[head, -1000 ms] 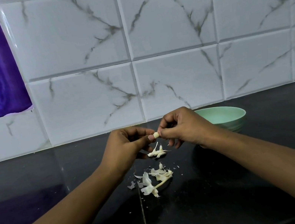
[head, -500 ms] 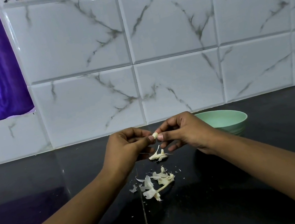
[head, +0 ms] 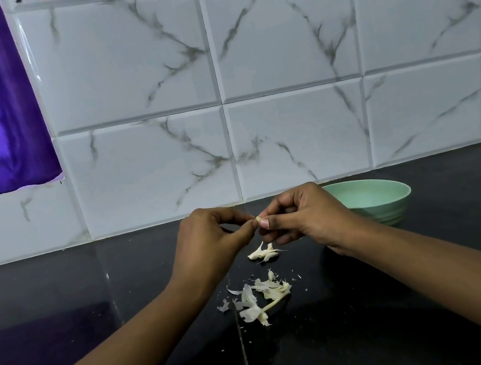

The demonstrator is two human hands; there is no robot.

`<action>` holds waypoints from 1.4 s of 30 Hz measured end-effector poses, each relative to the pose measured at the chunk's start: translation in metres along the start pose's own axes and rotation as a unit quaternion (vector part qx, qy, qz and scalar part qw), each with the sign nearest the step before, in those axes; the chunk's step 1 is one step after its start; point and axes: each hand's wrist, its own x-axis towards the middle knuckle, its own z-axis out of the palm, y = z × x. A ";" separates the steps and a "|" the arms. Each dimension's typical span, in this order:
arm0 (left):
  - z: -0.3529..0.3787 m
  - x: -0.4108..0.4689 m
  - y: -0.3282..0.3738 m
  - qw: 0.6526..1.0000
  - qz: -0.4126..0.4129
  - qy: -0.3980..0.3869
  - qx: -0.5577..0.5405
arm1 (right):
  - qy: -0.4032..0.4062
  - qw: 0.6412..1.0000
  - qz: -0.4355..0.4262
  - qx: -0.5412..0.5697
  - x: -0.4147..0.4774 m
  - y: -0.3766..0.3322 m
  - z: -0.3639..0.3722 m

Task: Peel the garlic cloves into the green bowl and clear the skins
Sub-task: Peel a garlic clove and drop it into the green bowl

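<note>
Head view: both hands pinch one small garlic clove (head: 258, 219) above the black counter (head: 93, 302), left hand (head: 211, 244) and right hand (head: 302, 219) fingers curled, thumbs meeting. Peeling probably goes best by nicking the skin and twisting gently, over the skins (head: 261, 298); the green bowl (head: 372, 200) waits far right.

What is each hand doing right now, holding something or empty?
Left hand: closed, pinching the small garlic clove at its fingertips.
Right hand: closed, pinching the same garlic clove from the other side.
</note>
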 end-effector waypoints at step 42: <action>0.002 0.003 -0.002 0.953 -0.161 -0.101 -0.235 | -0.014 0.997 0.057 0.053 0.000 0.002 0.003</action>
